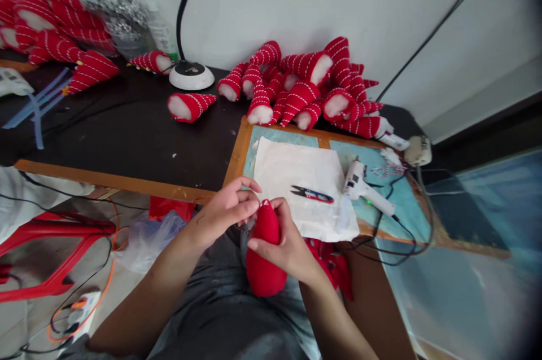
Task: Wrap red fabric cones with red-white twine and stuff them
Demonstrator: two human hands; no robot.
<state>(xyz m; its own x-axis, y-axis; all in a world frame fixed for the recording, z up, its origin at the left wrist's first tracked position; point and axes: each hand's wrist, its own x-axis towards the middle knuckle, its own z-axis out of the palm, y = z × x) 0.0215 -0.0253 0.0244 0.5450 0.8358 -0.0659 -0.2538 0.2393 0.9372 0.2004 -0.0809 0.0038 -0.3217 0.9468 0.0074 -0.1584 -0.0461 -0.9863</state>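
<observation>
A plump red stuffed piece (pixel 266 270) hangs over my lap, its narrow end up at the table's front edge. My right hand (pixel 288 238) is wrapped round its upper part from the right. At its tip, my left hand (pixel 232 207) has thumb and fingers pressed together; what they pinch is too small to make out. Beyond both hands lies a white sheet (pixel 305 179) with small thread snips (pixel 312 194) on it. A white glue gun (pixel 367 188) with a green light rests at the sheet's right side.
Red striped stuffed cones (pixel 300 100) are heaped against the wall, with more at the far left. A lamp base (pixel 192 76) stands behind a single cone (pixel 190 107). Cables run at the right. A red stool (pixel 55 230) and a power strip (pixel 87 312) are on the floor.
</observation>
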